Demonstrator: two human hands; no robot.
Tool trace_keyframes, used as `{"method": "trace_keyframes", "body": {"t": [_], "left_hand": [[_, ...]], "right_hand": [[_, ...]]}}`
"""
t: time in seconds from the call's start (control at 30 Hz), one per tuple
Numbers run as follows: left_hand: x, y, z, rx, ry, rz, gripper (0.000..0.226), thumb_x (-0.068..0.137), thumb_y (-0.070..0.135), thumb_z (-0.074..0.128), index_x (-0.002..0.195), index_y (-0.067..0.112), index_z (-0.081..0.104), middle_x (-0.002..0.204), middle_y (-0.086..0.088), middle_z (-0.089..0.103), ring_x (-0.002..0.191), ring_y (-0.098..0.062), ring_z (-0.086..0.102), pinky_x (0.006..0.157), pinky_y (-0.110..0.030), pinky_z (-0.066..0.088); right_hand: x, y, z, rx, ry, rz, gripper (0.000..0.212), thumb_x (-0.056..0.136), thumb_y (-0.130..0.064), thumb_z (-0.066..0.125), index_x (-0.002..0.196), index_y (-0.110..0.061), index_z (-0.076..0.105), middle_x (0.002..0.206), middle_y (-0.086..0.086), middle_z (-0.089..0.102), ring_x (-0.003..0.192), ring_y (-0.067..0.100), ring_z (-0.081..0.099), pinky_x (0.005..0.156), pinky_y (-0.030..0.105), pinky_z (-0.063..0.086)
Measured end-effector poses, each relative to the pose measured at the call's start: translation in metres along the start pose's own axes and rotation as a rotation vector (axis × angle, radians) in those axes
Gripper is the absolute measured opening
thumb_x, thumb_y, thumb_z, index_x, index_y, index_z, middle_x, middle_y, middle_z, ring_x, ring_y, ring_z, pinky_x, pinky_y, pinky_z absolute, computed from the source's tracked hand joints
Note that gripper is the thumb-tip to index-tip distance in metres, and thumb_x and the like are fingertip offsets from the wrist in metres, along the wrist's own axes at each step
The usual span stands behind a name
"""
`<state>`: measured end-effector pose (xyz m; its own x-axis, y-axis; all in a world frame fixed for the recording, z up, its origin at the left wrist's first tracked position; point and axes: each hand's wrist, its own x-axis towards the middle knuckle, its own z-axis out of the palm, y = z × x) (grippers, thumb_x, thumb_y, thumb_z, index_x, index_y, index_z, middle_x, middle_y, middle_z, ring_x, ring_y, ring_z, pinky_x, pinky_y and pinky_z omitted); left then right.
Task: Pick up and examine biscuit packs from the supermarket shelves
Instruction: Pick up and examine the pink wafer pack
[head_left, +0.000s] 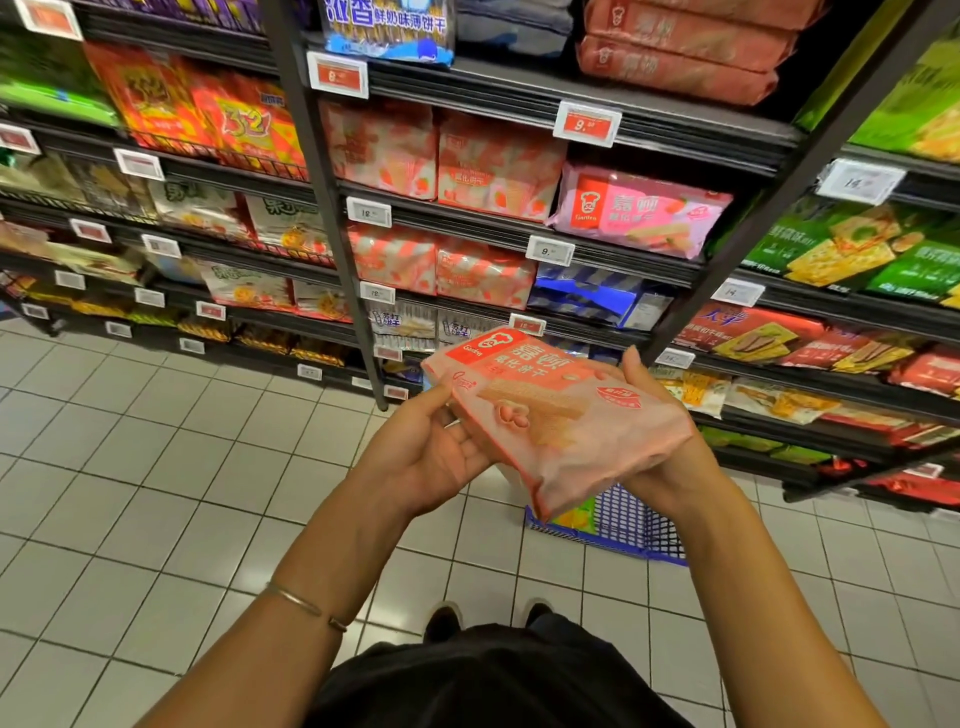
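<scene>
A pale pink wafer biscuit pack (561, 415) with a red Garden logo is held face up in front of me, tilted, between both hands. My left hand (431, 452) cups its left edge from below, palm up, thumb along the pack's side. My right hand (660, 441) holds the right side, its thumb up along the pack's far right edge and its fingers hidden under the pack. The black supermarket shelves (519, 228) ahead carry many similar packs, among them a pink Garden wafer pack (639, 213).
A blue shopping basket (618, 525) stands on the white tiled floor (156, 467) just below the held pack, next to my feet. A black shelf upright (332, 208) runs down the middle. Green and red cracker packs (852, 244) fill the right shelves.
</scene>
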<state>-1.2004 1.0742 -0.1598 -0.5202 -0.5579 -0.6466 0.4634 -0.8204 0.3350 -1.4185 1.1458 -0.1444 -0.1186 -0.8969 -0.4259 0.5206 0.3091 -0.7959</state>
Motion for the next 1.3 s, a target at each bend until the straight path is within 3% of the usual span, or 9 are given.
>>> {"method": "trace_keyframes", "body": {"t": [0.1, 0.23, 0.4, 0.53, 0.7, 0.87, 1.1, 1.23, 1.3], "left_hand": [[0.001, 0.002, -0.004, 0.039, 0.007, 0.043, 0.051, 0.104, 0.039, 0.058, 0.141, 0.004, 0.056, 0.113, -0.023, 0.076, 0.085, -0.035, 0.078, 0.063, -0.044, 0.063], [0.001, 0.014, -0.011, 0.138, -0.007, 0.179, 0.046, 0.101, 0.043, 0.062, 0.136, 0.013, 0.063, 0.122, -0.015, 0.075, 0.103, -0.033, 0.077, 0.075, -0.049, 0.063], [-0.002, 0.015, -0.012, 0.255, -0.125, 0.322, 0.065, 0.089, 0.047, 0.071, 0.145, 0.021, 0.056, 0.138, -0.009, 0.068, 0.128, -0.035, 0.065, 0.105, -0.058, 0.053], [0.000, 0.010, -0.010, 0.211, -0.211, 0.307, 0.061, 0.089, 0.051, 0.065, 0.142, 0.019, 0.059, 0.145, -0.015, 0.062, 0.140, -0.037, 0.053, 0.119, -0.064, 0.035], [0.000, 0.012, -0.013, 0.140, -0.164, 0.296, 0.074, 0.085, 0.050, 0.070, 0.148, 0.015, 0.053, 0.143, -0.020, 0.063, 0.135, -0.040, 0.058, 0.114, -0.065, 0.041], [-0.001, 0.014, -0.018, 0.243, 0.014, 0.373, 0.053, 0.080, 0.055, 0.075, 0.122, 0.024, 0.068, 0.113, -0.009, 0.079, 0.116, -0.030, 0.072, 0.101, -0.056, 0.056], [0.000, 0.012, -0.011, 0.382, 0.165, 0.482, 0.096, 0.072, 0.057, 0.088, 0.149, 0.021, 0.045, 0.131, -0.006, 0.072, 0.118, -0.023, 0.071, 0.106, -0.056, 0.053], [-0.001, 0.013, -0.007, 0.400, 0.210, 0.534, 0.116, 0.053, 0.058, 0.086, 0.153, 0.025, 0.037, 0.135, -0.004, 0.067, 0.120, -0.023, 0.069, 0.108, -0.058, 0.051], [-0.002, 0.012, -0.007, 0.409, 0.200, 0.539, 0.118, 0.052, 0.058, 0.086, 0.154, 0.026, 0.036, 0.137, -0.004, 0.066, 0.121, -0.024, 0.068, 0.108, -0.058, 0.051]], "right_hand": [[-0.003, -0.002, 0.003, -0.036, -0.105, 0.010, 0.050, 0.096, -0.043, 0.063, 0.134, -0.011, 0.067, 0.134, 0.019, 0.066, 0.117, 0.034, 0.068, 0.094, 0.044, 0.060], [-0.004, 0.001, 0.008, -0.126, -0.186, 0.072, 0.036, 0.095, -0.029, 0.067, 0.130, -0.033, 0.071, 0.129, 0.007, 0.072, 0.108, 0.026, 0.074, 0.081, 0.035, 0.064], [-0.003, 0.010, 0.013, -0.051, -0.143, 0.107, 0.048, 0.096, -0.021, 0.060, 0.143, -0.014, 0.057, 0.129, 0.016, 0.069, 0.107, 0.029, 0.072, 0.085, 0.038, 0.062], [-0.005, 0.011, 0.019, 0.024, -0.208, 0.170, 0.034, 0.096, -0.027, 0.062, 0.126, -0.016, 0.074, 0.117, 0.012, 0.075, 0.099, 0.023, 0.075, 0.078, 0.034, 0.062], [-0.004, 0.014, 0.015, -0.018, -0.230, 0.224, 0.051, 0.092, -0.048, 0.063, 0.129, -0.014, 0.072, 0.125, 0.014, 0.071, 0.110, 0.030, 0.068, 0.080, 0.041, 0.058], [-0.003, 0.018, 0.006, -0.078, -0.106, 0.188, 0.063, 0.099, -0.053, 0.053, 0.142, -0.008, 0.058, 0.140, 0.023, 0.063, 0.121, 0.042, 0.063, 0.082, 0.049, 0.061], [-0.006, 0.023, 0.008, -0.388, -0.072, 0.125, 0.077, 0.082, -0.069, 0.061, 0.142, -0.020, 0.060, 0.137, 0.010, 0.067, 0.134, 0.035, 0.057, 0.115, 0.053, 0.043], [-0.005, 0.026, 0.005, -0.483, -0.159, 0.142, 0.113, 0.048, -0.080, 0.085, 0.144, -0.028, 0.056, 0.138, 0.003, 0.064, 0.128, 0.027, 0.061, 0.111, 0.048, 0.048], [-0.003, 0.028, 0.005, -0.511, -0.168, 0.131, 0.107, 0.051, -0.073, 0.087, 0.144, -0.031, 0.056, 0.138, 0.005, 0.062, 0.128, 0.030, 0.060, 0.110, 0.046, 0.050]]}}
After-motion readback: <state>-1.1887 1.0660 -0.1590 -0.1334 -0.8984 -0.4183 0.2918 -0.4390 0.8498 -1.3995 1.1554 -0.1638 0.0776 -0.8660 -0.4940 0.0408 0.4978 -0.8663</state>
